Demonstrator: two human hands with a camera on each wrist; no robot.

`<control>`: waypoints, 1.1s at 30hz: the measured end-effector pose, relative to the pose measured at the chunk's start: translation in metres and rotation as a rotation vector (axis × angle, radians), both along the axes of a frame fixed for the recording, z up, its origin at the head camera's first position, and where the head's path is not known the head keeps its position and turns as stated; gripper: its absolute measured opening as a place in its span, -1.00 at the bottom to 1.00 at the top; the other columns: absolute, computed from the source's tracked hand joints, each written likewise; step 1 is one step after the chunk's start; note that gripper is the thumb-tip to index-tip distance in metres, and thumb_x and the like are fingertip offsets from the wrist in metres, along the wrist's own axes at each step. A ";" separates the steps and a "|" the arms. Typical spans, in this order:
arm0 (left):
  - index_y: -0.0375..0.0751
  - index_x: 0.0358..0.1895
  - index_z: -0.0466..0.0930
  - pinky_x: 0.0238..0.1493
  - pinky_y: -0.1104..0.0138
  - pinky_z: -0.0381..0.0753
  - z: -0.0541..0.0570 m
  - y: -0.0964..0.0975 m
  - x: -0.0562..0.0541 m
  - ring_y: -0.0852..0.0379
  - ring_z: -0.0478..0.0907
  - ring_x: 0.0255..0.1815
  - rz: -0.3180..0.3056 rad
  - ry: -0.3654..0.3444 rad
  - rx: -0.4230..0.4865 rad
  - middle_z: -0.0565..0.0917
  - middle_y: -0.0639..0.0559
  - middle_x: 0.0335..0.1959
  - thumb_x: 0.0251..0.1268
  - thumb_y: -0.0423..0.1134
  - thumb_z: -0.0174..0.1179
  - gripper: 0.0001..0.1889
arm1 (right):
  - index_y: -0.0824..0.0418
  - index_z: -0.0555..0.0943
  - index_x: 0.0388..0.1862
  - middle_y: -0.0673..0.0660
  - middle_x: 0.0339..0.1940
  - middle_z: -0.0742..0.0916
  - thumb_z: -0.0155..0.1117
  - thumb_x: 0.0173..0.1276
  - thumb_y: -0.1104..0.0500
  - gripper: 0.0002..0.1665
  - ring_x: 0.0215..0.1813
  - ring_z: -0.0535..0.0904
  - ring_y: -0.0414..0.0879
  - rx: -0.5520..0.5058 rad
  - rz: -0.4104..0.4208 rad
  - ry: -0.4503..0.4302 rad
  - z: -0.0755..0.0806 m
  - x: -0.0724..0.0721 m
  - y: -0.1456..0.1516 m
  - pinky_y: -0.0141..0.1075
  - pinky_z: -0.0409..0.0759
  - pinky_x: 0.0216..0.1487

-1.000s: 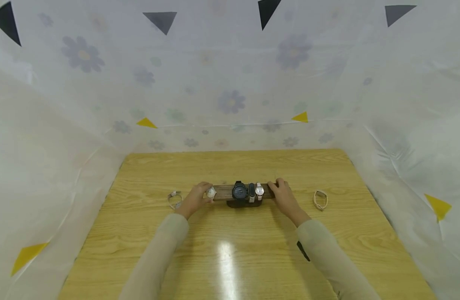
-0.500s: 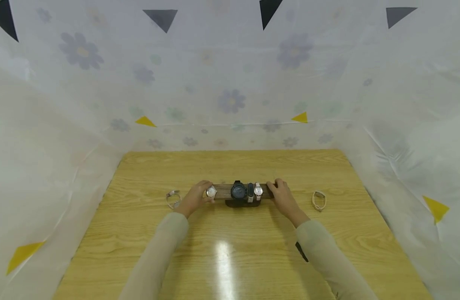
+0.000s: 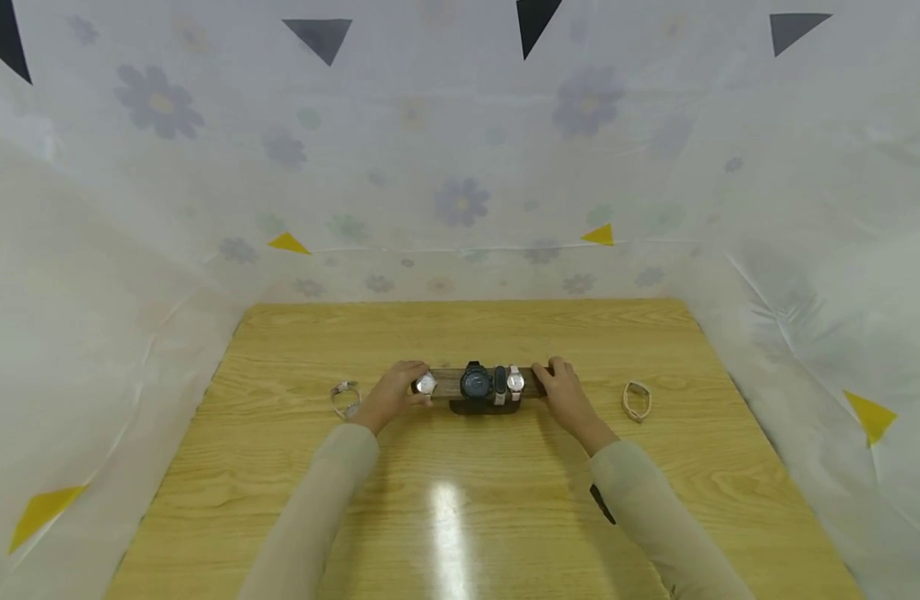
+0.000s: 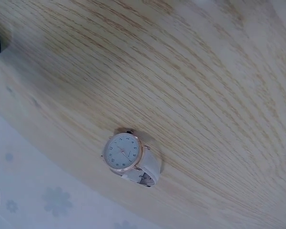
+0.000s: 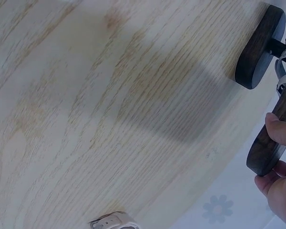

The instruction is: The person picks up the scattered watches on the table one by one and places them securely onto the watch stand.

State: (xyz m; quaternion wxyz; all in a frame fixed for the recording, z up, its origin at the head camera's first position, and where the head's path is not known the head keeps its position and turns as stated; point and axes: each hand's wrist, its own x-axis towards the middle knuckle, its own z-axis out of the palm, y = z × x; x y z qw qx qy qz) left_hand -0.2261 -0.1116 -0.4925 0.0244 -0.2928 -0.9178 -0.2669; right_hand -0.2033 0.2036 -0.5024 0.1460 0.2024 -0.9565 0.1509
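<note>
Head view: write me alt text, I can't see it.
The left hand holds a white-dialled watch at one end of a dark watch stand; the right hand grips the other. A black watch, slim band and white-strapped watch sit on it between them. On the table, a pale watch lies left, a looped strap right.

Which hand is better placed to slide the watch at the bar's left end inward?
Probably the left hand: it holds that watch, while the right hand grips the opposite end of the bar.
</note>
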 end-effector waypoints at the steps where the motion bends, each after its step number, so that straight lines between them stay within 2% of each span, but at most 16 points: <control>1: -0.46 0.15 0.43 0.23 0.05 0.43 0.000 0.001 0.000 -0.22 0.40 0.20 -0.001 -0.007 -0.003 0.50 -0.34 0.14 -0.04 -0.22 0.35 -0.36 | 0.37 0.49 0.09 0.44 -0.05 0.46 0.41 0.00 0.43 -0.40 -0.06 0.46 0.29 0.001 -0.001 -0.001 -0.001 0.000 0.000 0.06 0.56 -0.13; 10: -0.44 0.13 0.46 0.24 0.05 0.42 0.003 0.006 0.000 -0.21 0.42 0.19 -0.022 0.009 -0.013 0.52 -0.31 0.12 -0.08 -0.23 0.38 -0.37 | 0.36 0.47 0.09 0.44 -0.04 0.46 0.41 -0.03 0.45 -0.38 -0.06 0.46 0.30 0.005 -0.004 -0.007 -0.002 0.000 -0.001 0.07 0.55 -0.13; 19: -0.48 0.08 0.49 0.22 0.09 0.45 -0.001 0.013 -0.006 -0.18 0.46 0.12 -0.066 0.078 -0.030 0.56 -0.30 0.07 -0.15 -0.23 0.41 -0.37 | 0.37 0.48 0.10 0.42 -0.05 0.47 0.41 -0.01 0.44 -0.38 -0.06 0.47 0.29 0.025 -0.007 -0.004 0.000 0.000 -0.002 0.05 0.57 -0.13; 33: -0.46 0.11 0.46 0.23 0.11 0.45 0.002 0.025 -0.006 -0.17 0.45 0.16 -0.088 0.085 -0.084 0.53 -0.31 0.10 -0.11 -0.21 0.39 -0.36 | 0.36 0.49 0.07 0.39 -0.09 0.46 0.43 -0.03 0.42 -0.39 -0.08 0.48 0.30 0.028 -0.011 0.038 -0.003 0.000 -0.002 0.05 0.57 -0.17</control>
